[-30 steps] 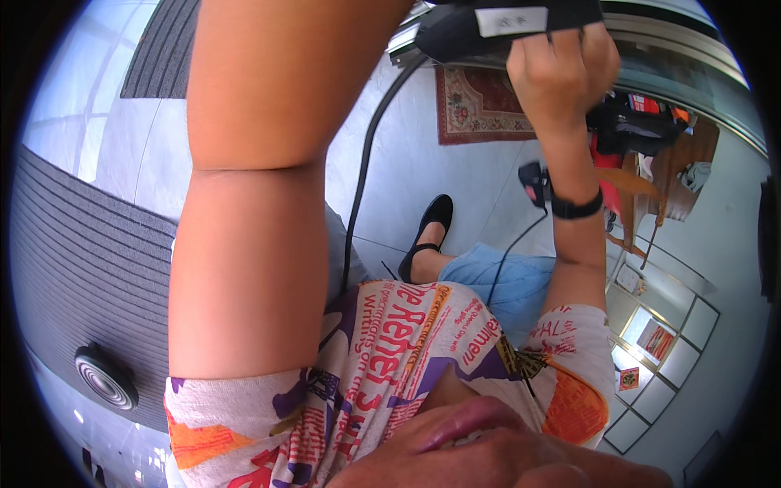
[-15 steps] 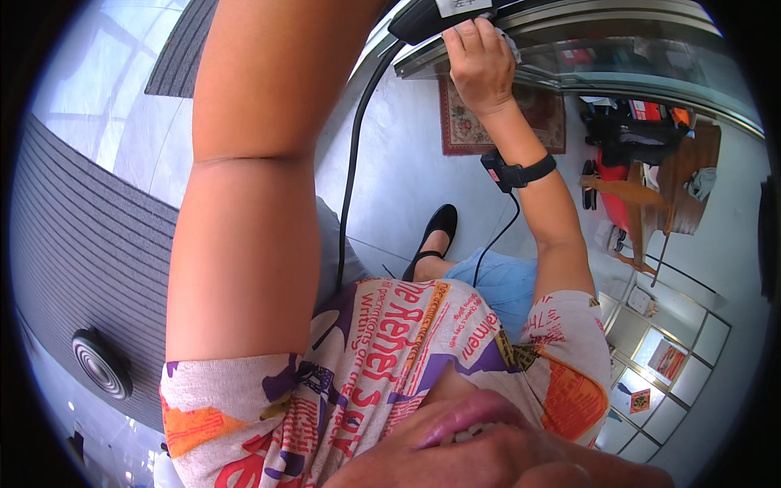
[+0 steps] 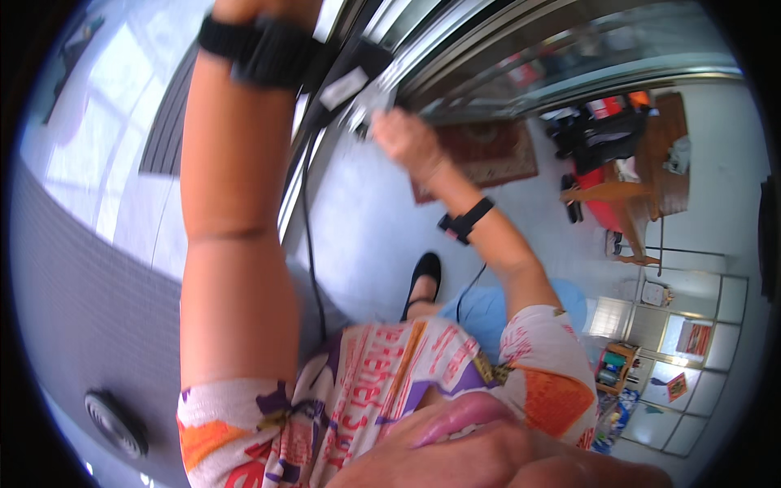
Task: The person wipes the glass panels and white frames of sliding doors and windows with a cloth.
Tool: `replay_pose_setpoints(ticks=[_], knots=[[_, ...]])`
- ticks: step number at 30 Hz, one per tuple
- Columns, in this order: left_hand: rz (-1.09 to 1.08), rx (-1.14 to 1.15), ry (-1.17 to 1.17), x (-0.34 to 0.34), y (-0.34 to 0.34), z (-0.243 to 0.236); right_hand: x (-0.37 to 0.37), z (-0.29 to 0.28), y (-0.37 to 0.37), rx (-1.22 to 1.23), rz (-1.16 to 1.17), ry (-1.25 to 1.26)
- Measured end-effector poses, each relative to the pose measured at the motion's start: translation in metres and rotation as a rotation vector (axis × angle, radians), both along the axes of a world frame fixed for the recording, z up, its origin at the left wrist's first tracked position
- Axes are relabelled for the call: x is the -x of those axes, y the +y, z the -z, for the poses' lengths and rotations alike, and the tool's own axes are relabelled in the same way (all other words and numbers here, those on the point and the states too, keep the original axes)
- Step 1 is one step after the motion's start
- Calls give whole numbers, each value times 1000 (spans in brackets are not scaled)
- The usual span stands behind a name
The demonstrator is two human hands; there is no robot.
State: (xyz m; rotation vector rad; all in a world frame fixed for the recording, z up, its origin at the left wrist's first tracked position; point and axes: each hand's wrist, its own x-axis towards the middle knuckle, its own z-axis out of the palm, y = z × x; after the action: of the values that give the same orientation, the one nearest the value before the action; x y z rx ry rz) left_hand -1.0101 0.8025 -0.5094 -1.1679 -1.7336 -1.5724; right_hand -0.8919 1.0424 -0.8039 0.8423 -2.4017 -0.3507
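My left arm reaches to the top edge, a black strapped device [image 3: 260,53] on its wrist; my left hand [image 3: 268,10] is mostly out of view, its fingers hidden. My right hand [image 3: 400,137], blurred, has bent fingers on a pale crumpled thing [image 3: 376,102] against a silver metal door or window frame [image 3: 439,32]. Left of it is a black object [image 3: 358,57] with a white label, with a black cable [image 3: 309,203] running down below it. Another black strapped device [image 3: 464,220] is on my right wrist.
A patterned red rug [image 3: 500,154] lies on the pale floor beyond the frame. A wooden piece of furniture [image 3: 667,138] at the right carries dark bags. A grey ribbed mat [image 3: 89,309] with a round black object [image 3: 114,423] fills the lower left. My black shoe [image 3: 425,272] is below.
My right hand has moved left and down along the metal frame. My left wrist with its strap has come into view. The view has shifted, showing more of the frame.
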Motion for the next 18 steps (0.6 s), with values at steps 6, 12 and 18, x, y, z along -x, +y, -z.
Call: replay_pose_setpoints(ticks=[6, 12, 18], knots=[[111, -61, -531, 7, 15, -9, 5, -193, -9, -118, -66, 450], [166, -145, -440, 10, 28, -19, 7, -427, -19, -127, 175, 940], [304, -193, -400, 17, 28, -17, 19, -276, -6, -119, 18, 368]])
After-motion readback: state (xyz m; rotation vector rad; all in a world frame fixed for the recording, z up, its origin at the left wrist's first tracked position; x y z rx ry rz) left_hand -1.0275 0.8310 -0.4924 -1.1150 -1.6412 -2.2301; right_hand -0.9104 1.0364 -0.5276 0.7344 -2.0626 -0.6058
